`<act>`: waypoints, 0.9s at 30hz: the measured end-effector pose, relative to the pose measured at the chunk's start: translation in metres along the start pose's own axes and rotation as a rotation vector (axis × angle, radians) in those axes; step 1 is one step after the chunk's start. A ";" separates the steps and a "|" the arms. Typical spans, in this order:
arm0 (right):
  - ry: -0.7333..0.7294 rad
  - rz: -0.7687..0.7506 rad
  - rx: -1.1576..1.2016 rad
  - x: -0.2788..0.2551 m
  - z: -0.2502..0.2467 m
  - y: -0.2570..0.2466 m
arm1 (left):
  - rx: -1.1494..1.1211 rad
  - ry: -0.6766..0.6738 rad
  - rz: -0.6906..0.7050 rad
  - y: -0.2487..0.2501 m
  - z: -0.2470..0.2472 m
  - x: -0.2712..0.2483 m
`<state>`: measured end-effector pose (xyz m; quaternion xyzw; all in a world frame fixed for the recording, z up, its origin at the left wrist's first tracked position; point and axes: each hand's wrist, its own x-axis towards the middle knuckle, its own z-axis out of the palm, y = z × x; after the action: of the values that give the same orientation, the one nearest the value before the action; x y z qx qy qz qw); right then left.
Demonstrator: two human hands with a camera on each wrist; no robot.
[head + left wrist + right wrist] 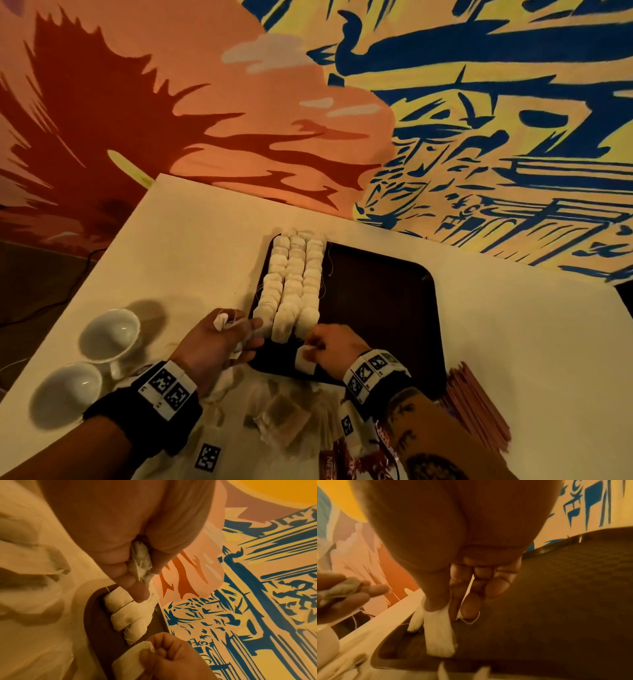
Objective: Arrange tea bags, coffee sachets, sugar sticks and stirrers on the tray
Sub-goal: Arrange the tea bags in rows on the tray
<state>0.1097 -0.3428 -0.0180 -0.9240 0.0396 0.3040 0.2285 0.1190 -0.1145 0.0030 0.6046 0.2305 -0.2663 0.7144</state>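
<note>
Loose tan paper tea bags (pixel 284 414) lie nearest us on the cream table (pixel 513 342), between our wrists, with red coffee sachets (pixel 337 460) at the lower edge and a stack of reddish stirrers or sticks (pixel 476 404) to the right; we cannot tell which.

Our left hand (pixel 219 339) is clenched round a crumpled white tea bag (pixel 141 559), with two fingers extended to touch the near end of the left row. Our right hand (pixel 334 346) pinches a flat white tea bag (pixel 439 634) by its top edge, thumb against fingers, and holds it upright over the near part of the dark brown rectangular plastic tray (pixel 394 291).

Three overlapped rows of white tea bags (pixel 291 284) fill the left part of the tray; the right part is bare. Two white ceramic cups (pixel 109 334) sit on the table to the left.

Judgement: the bags are light, soft and easily torn, with trailing strings that may snag. We should grip by the sealed edge, lay each flat, and avoid dragging neighbours out of line.
</note>
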 end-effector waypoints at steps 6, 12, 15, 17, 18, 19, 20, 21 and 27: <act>0.071 0.001 0.023 0.029 0.001 0.009 | 0.063 0.041 0.024 0.011 0.022 0.020; 0.114 -0.011 0.044 0.046 0.001 0.017 | 0.110 0.069 0.002 0.016 0.034 0.037; 0.133 -0.011 0.052 0.053 0.000 0.018 | 0.118 0.097 0.015 0.016 0.035 0.038; 0.156 0.000 0.060 0.056 -0.002 0.017 | 0.098 0.099 0.020 0.016 0.035 0.038; 0.170 0.011 0.068 0.057 -0.003 0.017 | 0.088 0.097 0.021 0.015 0.035 0.038; 0.184 0.032 0.084 0.058 -0.004 0.017 | 0.077 0.094 0.022 0.015 0.034 0.038; 0.202 0.065 0.123 0.058 -0.006 0.018 | 0.068 0.091 0.021 0.016 0.033 0.037; 0.221 0.103 0.184 0.057 -0.008 0.020 | 0.059 0.092 0.021 0.016 0.032 0.037; 0.205 0.231 0.303 0.055 -0.004 0.027 | 0.032 0.094 0.041 0.013 0.025 0.034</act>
<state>0.1509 -0.3651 -0.0578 -0.8945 0.2134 0.2234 0.3232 0.1534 -0.1410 -0.0060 0.6326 0.2470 -0.2263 0.6983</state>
